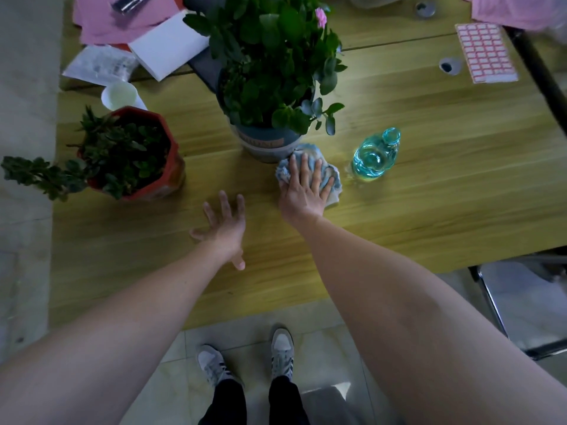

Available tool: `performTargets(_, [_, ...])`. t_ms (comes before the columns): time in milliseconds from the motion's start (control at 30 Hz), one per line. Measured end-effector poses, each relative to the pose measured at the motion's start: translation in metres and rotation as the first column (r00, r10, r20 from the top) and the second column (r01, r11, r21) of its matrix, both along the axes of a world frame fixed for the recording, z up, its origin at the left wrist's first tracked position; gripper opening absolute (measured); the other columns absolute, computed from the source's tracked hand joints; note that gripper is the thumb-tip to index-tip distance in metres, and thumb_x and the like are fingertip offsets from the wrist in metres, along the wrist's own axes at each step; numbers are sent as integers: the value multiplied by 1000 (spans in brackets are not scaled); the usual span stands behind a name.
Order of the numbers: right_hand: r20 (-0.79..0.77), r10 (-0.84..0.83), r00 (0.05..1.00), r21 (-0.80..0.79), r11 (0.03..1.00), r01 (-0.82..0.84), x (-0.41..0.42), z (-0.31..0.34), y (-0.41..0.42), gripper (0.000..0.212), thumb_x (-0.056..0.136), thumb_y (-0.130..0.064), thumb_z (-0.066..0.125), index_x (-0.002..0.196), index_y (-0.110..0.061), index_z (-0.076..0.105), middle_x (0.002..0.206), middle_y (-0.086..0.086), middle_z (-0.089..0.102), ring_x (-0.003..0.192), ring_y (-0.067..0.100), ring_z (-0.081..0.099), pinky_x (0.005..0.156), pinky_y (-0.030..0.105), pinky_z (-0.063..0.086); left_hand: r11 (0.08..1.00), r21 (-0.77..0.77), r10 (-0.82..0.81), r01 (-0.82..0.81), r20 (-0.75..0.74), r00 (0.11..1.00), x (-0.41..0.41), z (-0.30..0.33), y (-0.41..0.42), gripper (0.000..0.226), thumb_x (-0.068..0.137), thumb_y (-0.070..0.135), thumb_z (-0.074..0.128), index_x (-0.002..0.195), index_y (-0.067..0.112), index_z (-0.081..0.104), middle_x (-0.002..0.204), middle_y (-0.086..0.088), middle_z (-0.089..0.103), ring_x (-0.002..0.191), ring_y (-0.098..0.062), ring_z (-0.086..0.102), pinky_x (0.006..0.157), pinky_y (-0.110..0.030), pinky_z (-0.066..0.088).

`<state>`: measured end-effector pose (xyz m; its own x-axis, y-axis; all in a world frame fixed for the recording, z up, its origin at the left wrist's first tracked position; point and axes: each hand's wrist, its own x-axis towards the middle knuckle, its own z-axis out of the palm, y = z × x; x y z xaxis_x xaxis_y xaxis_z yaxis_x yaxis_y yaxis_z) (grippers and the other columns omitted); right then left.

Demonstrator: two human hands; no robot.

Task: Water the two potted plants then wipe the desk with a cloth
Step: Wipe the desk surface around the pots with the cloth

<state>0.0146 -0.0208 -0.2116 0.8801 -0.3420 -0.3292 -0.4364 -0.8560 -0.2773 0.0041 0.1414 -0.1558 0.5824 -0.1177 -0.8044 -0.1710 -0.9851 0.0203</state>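
Your right hand (306,185) presses flat on the cloth (329,176) (beside the bottle (376,154)); your left hand (225,225) is spread, holding nothing.

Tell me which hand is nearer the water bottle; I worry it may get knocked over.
Right. The right hand presses flat on the cloth just left of the bottle, not touching it. The left hand is spread open over the desk, farther left.
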Motion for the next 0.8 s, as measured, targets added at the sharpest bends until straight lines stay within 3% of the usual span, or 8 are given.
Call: performTargets(800, [20, 23, 1000, -45, 999, -22, 43, 9, -31, 57, 103, -31, 23, 158, -21, 10, 167, 1, -8, 148, 27, -27, 116, 61, -12, 999, 9, -34, 33, 16, 999, 3, -3, 1, 149, 66, 26, 91, 151, 24, -31, 153, -12, -45, 145, -49, -23, 103, -80, 21])
